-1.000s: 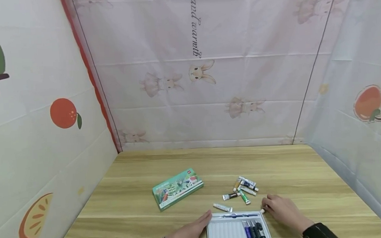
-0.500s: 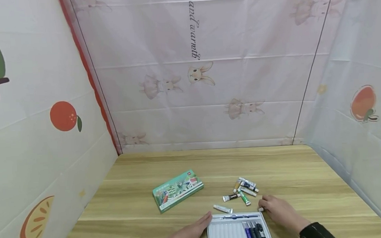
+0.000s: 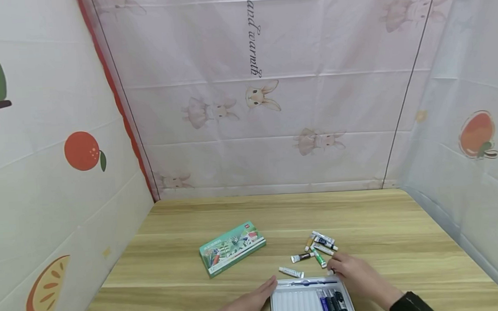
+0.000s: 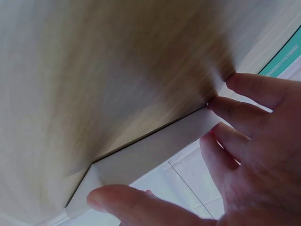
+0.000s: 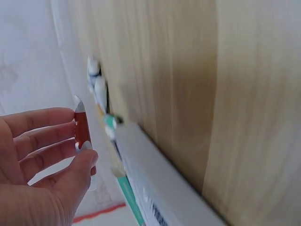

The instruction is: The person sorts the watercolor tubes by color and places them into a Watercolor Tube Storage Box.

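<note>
My right hand [image 3: 361, 276] pinches a small paint tube [image 5: 82, 127] with a red-brown label and silver end between thumb and fingertips. It hovers by the far right corner of a white plastic tray [image 3: 292, 302]. Several paint tubes [image 3: 330, 304], purple and dark, lie side by side in the tray's right slots, and a thin blue brush [image 3: 307, 283] lies along its far edge. My left hand [image 3: 250, 305] rests at the tray's left side. In the left wrist view its extended fingers [image 4: 256, 87] and thumb touch the tray's side wall [image 4: 155, 146].
Past the tray, several loose paint tubes [image 3: 321, 240] lie in a cluster, with a green one [image 3: 318, 257] nearest my right hand. A single white tube [image 3: 291, 272] lies just beyond the tray. A green printed box [image 3: 232, 248] sits farther left on the wooden table [image 3: 165, 254].
My right hand has moved left with the paint tube, from beside the tray's far right corner to just beyond its far edge. The left hand stays at the tray's left side.
</note>
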Motion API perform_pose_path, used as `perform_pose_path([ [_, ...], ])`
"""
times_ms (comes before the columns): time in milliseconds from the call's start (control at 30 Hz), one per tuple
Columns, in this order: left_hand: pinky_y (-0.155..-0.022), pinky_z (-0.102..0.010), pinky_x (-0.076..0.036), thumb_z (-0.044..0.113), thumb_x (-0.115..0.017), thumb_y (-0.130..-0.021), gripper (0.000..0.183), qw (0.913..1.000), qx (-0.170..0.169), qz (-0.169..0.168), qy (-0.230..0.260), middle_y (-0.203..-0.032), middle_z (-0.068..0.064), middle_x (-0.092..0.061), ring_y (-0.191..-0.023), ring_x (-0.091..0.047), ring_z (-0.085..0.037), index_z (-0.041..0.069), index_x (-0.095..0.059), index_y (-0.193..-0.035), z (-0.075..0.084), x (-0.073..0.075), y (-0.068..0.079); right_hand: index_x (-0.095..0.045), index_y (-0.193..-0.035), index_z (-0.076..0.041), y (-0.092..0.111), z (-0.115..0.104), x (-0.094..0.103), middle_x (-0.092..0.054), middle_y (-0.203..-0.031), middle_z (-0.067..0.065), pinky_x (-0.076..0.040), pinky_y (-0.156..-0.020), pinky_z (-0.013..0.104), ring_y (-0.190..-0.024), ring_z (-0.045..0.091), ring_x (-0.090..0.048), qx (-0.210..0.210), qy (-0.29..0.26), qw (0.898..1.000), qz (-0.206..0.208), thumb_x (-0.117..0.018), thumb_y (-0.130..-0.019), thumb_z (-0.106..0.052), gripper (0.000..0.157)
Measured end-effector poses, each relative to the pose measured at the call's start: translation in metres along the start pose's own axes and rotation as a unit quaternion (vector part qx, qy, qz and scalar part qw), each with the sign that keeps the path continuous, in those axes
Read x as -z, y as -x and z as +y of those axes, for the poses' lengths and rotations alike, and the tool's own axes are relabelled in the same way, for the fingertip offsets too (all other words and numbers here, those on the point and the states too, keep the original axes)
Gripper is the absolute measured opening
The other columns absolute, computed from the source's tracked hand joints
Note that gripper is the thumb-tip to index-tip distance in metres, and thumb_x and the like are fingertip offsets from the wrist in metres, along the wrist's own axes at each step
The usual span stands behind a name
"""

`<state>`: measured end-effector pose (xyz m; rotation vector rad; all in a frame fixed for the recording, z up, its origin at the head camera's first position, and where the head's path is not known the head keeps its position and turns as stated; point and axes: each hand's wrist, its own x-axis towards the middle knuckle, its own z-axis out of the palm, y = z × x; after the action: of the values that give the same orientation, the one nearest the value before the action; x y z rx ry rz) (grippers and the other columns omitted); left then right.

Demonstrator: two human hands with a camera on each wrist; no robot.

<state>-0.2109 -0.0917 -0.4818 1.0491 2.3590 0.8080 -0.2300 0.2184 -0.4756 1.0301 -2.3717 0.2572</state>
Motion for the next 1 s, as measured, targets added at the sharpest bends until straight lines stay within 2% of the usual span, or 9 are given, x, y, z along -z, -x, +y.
perform_pose_path([
  [200, -0.091, -0.023, -0.023, 0.044, -0.057, -0.071, 0.082, 1.0, -0.003, -0.001, -0.003, -0.135, -0.005, -0.011, -0.119, -0.014, -0.011, 0.007, -0.015, -0.132, -0.001, 0.0, 0.0, -0.058, -0.076, -0.015, -0.008, -0.016, 0.002, -0.048, -0.075, -0.008, -0.04, -0.052, 0.016, -0.066, 0.005, -0.047, 0.039, -0.021, 0.999, -0.003, -0.065, -0.058, -0.002, 0.023],
  [433, -0.091, -0.024, -0.022, 0.044, -0.058, -0.069, 0.084, 0.9994, 0.016, -0.012, 0.029, -0.135, -0.003, -0.011, -0.119, -0.013, -0.01, 0.01, -0.014, -0.132, -0.002, 0.0, -0.001, -0.059, -0.08, -0.016, -0.008, -0.03, 0.003, -0.05, -0.081, -0.009, -0.04, -0.058, 0.011, -0.072, 0.003, -0.049, 0.04, -0.063, 0.996, -0.042, -0.067, -0.06, -0.004, 0.024],
  [700, -0.09, -0.024, -0.023, 0.048, -0.057, -0.068, 0.085, 0.9999, 0.008, 0.007, -0.013, -0.135, -0.003, -0.012, -0.119, -0.014, -0.011, 0.01, -0.015, -0.132, 0.0, -0.001, 0.001, -0.06, -0.08, -0.016, -0.009, -0.043, 0.002, -0.049, -0.082, -0.01, -0.037, -0.059, 0.007, -0.071, -0.002, -0.046, 0.069, -0.098, 0.991, -0.051, -0.067, -0.061, -0.002, 0.025],
  [1000, -0.09, -0.025, -0.024, 0.046, -0.058, -0.068, 0.084, 0.9996, 0.029, 0.002, 0.003, -0.135, -0.002, -0.014, -0.118, -0.016, -0.009, 0.01, -0.017, -0.132, 0.001, -0.001, 0.0, -0.057, -0.09, -0.018, -0.012, -0.061, 0.007, -0.048, -0.089, -0.011, -0.038, -0.062, 0.008, -0.076, -0.003, -0.044, 0.088, -0.167, 0.973, -0.136, -0.06, -0.073, -0.009, 0.019],
])
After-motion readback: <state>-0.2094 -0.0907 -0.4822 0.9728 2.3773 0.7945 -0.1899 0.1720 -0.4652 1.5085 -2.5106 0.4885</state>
